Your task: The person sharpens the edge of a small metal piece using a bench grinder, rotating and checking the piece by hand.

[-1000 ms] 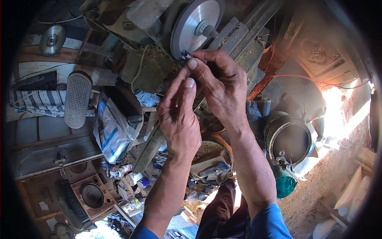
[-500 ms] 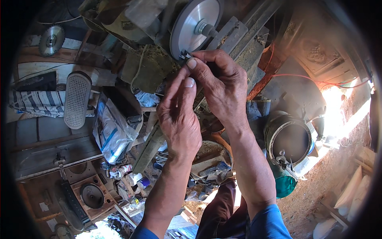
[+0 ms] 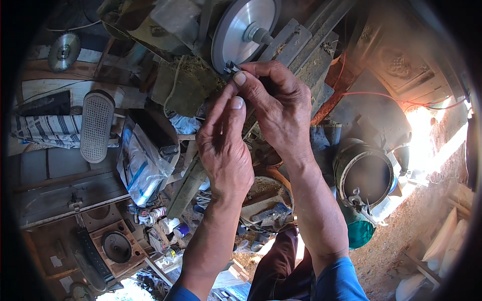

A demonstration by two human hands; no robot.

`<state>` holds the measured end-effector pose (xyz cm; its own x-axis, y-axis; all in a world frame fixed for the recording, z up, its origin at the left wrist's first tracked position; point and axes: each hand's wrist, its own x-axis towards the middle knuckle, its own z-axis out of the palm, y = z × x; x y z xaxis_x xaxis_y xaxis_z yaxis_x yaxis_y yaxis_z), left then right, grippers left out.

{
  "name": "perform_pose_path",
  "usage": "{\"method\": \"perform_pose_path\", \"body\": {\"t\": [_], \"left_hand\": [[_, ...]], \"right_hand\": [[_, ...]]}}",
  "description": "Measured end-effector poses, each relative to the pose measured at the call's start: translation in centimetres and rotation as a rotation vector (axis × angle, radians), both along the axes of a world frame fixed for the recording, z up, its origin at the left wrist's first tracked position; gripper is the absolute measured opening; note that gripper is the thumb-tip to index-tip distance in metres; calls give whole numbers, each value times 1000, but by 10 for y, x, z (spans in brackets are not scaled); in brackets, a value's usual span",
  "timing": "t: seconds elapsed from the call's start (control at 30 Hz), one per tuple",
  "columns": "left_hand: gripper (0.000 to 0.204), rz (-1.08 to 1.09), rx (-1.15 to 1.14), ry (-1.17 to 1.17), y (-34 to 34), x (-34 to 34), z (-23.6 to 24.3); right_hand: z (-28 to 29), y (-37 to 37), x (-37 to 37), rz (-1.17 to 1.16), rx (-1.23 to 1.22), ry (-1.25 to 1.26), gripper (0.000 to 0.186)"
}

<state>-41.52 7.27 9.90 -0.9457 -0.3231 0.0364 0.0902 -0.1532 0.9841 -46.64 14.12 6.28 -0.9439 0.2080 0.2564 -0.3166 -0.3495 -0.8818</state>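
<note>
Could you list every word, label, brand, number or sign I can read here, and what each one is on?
None can be read.
Metal wheel with a dark rim: no readable lettering.
Small metal piece: none readable.
Round saw blade: any marks are too small.
Clear plastic bag: nothing legible.
Blue-purple can: too small and blurred.

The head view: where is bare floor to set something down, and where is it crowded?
The most open patch is the sawdust-covered floor, between the teal container and the pale wood pieces. It is crowded left of the left hand, with a plastic bag and blue can, and tight where the right hand holds a metal piece by the wheel.
</note>
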Motion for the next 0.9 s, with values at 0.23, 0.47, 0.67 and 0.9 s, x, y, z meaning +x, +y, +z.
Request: {"method": "perform_pose_path", "body": {"t": [0.23, 0.47, 0.67, 0.9], "left_hand": [[35, 4, 4, -1, 0, 0, 0], [35, 13, 12, -7, 1, 1, 1], [35, 8, 14, -9, 1, 1, 1], [35, 14, -4, -2, 1, 1, 0]], "right_hand": [[3, 4, 3, 60, 64, -67, 17], [1, 3, 3, 48, 79, -55, 16], [1, 0, 2, 17, -12, -43, 16], [1, 1, 2, 3, -1, -28, 15]]}}
